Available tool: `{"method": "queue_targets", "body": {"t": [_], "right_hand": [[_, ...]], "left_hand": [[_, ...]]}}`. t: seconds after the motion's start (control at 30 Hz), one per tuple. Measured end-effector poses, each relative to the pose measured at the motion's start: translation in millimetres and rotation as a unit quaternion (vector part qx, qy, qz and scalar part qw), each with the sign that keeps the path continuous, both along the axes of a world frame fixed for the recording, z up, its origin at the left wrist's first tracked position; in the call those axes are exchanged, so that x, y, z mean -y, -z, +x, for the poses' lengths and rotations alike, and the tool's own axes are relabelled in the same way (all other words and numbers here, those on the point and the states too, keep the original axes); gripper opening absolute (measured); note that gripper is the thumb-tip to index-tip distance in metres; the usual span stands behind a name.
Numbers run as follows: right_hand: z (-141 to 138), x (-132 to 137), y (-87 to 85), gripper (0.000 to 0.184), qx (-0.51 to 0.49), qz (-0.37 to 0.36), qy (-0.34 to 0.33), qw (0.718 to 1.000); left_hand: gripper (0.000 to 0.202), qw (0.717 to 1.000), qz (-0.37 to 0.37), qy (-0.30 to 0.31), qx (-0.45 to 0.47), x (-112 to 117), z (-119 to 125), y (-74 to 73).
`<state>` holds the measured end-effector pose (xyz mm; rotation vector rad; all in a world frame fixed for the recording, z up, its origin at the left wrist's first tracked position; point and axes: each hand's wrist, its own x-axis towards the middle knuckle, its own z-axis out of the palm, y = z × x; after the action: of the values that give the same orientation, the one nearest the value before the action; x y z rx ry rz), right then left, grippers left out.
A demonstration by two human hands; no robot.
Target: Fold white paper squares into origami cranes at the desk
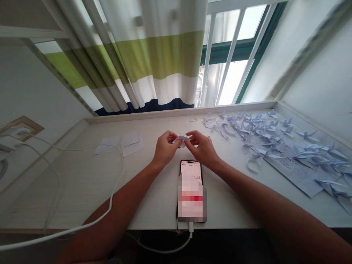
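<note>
My left hand (164, 147) and my right hand (202, 146) meet above the middle of the white desk (82, 179). Both pinch a small folded piece of white paper (182, 139) between their fingertips. The paper is partly hidden by my fingers. Just in front of my hands a phone (191, 190) lies flat on the desk with its screen lit.
Several folded paper cranes (275, 143) lie scattered over the right side of the desk, some on a printed sheet (294, 170). Flat white paper squares (121, 143) lie at the left. A white cable (115, 183) runs across the desk's left part. A striped curtain (154, 58) hangs behind.
</note>
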<state>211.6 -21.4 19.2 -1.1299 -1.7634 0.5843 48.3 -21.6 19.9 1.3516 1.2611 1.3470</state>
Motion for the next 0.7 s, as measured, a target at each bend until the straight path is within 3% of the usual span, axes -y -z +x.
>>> {"method": "queue_targets", "body": {"t": [0.33,0.57,0.63,0.7], "right_hand": [[1,-6,6.7,0.009,0.04,-0.002,0.042,0.998],[3,-6,5.2,0.009,-0.014,-0.027,0.047,0.998],[7,-6,2.0,0.01,-0.008,0.029,0.028,0.999],[13,-6,-1.8,0.015,0.055,0.13,-0.015,0.99]], "left_hand": [[0.031,0.998,-0.033,0.042,0.033,-2,3,6.2],[0.022,0.997,-0.04,0.049,0.049,-4,1,5.3],[0.021,0.997,-0.042,0.042,0.044,-5,-2,4.2],[0.022,0.998,-0.043,0.035,0.037,-6,-6,4.1]]}}
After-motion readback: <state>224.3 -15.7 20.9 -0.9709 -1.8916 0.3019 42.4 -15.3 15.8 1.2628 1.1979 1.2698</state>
